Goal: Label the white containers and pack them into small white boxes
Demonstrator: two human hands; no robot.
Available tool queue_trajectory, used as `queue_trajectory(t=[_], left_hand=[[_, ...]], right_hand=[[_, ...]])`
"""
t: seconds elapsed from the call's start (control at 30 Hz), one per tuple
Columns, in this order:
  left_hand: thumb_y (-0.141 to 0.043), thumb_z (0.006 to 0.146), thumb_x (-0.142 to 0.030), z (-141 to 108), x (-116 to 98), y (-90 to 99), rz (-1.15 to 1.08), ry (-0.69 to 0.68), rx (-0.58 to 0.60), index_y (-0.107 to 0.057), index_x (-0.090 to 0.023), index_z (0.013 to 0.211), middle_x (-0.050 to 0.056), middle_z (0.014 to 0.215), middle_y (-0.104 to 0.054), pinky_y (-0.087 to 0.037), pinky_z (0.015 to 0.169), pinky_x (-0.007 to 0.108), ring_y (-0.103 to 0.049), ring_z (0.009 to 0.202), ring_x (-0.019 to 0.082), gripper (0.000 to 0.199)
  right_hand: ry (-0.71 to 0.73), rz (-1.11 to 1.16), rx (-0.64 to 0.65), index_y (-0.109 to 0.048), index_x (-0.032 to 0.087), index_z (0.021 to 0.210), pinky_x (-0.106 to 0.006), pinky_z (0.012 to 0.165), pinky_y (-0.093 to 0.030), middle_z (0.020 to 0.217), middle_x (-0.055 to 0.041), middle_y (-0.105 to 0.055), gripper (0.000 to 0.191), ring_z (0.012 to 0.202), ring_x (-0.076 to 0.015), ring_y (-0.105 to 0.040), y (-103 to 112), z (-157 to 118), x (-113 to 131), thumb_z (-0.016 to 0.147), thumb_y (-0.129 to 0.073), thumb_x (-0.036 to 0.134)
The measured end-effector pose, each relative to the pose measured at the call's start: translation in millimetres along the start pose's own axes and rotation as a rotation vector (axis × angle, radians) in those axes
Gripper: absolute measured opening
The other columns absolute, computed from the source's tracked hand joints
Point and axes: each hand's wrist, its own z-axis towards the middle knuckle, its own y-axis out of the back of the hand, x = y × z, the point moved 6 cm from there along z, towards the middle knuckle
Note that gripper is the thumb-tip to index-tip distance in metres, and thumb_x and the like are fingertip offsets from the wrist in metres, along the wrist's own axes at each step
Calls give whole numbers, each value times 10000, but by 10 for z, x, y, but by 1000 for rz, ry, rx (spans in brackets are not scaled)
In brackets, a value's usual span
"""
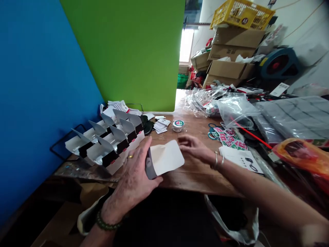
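My left hand [136,175], with a ring and a beaded bracelet, is wrapped round a small carton [166,157]. Its white flap stands up and one dark side shows; the inside is hidden. Just right of the flap is my right hand [194,146], fingers partly curled and apart, with no object visible in them. Several small open cartons [113,142] stand in two rows to the left, with clear plastic inside some. Beyond my hands on the table [191,178] lies a round tin-like container [178,126] with a coloured label.
White cards [161,125] and black round pieces [147,125] lie behind the cartons. At right are printed stickers [228,137], white sheets [240,159], clear plastic bags [235,108] and an orange bag [303,161]. Green and blue panels [128,51] rise behind; cardboard boxes [228,68] are stacked at back.
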Motion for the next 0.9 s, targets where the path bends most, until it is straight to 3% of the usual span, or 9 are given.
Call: queue_trajectory(t=[0.07,0.13,0.2,0.3,0.43,0.57,0.7,0.9], left_hand=[[-798,590,-279,119,197,-141,187,11,162,-261,-223,1538,152,1437,-505,-338,1087,600,-433,1309,423,1090],[-793,599,-317,167,326,-322,271,-27,290,-334,-194,1505,164,1399,-538,-355,1055,580,-484,1240,409,1023],[-802,599,-353,176,387,-448,297,-73,324,-370,-211,1481,145,1396,-537,-352,1048,548,-498,1206,381,992],[-815,592,-367,179,418,-509,290,-92,317,-376,-256,1466,114,1371,-545,-364,1019,501,-500,1183,354,985],[-815,589,-382,220,426,-480,297,-29,362,-396,-236,1446,120,1312,-577,-372,986,485,-513,1148,355,965],[-780,629,-417,270,364,-434,302,34,400,-400,-170,1432,137,1337,-566,-373,988,471,-506,1185,351,923],[-753,641,-403,295,205,-405,322,37,387,-453,-145,1382,131,1279,-597,-383,974,469,-520,1139,336,840],[-800,582,-366,198,-94,-465,341,11,398,-424,-94,1419,156,1302,-585,-387,992,485,-510,1165,365,956]], right_hand=[[42,-469,-140,-521,124,1338,-422,1066,-429,1365,-158,-541,614,1242,-260,-526,377,496,-38,780,-756,224],[15,-734,-154,-464,120,1405,-457,1130,-344,1426,-174,-482,777,1328,-302,-444,590,945,-113,713,-805,213],[-30,-802,-114,-436,108,1435,-478,1160,-285,1458,-192,-443,921,1363,-344,-394,669,1303,-208,629,-863,237],[-81,-815,-42,-428,112,1452,-458,1137,-318,1465,-196,-437,1045,1356,-372,-395,650,1652,-349,538,-909,265],[-102,-833,51,-510,141,1392,-374,1021,-436,1351,-148,-557,927,1215,-322,-535,583,1788,-469,556,-887,275],[-62,-844,108,-566,126,1322,-361,963,-477,1264,-142,-614,864,1116,-304,-593,515,1506,-398,538,-887,292],[70,-773,208,-581,140,1293,-351,922,-501,1201,-113,-645,781,1044,-267,-625,322,853,-215,582,-854,312],[231,-647,253,-557,145,1291,-418,981,-471,1206,-129,-616,795,1092,-287,-582,1,-102,-117,574,-861,305]])
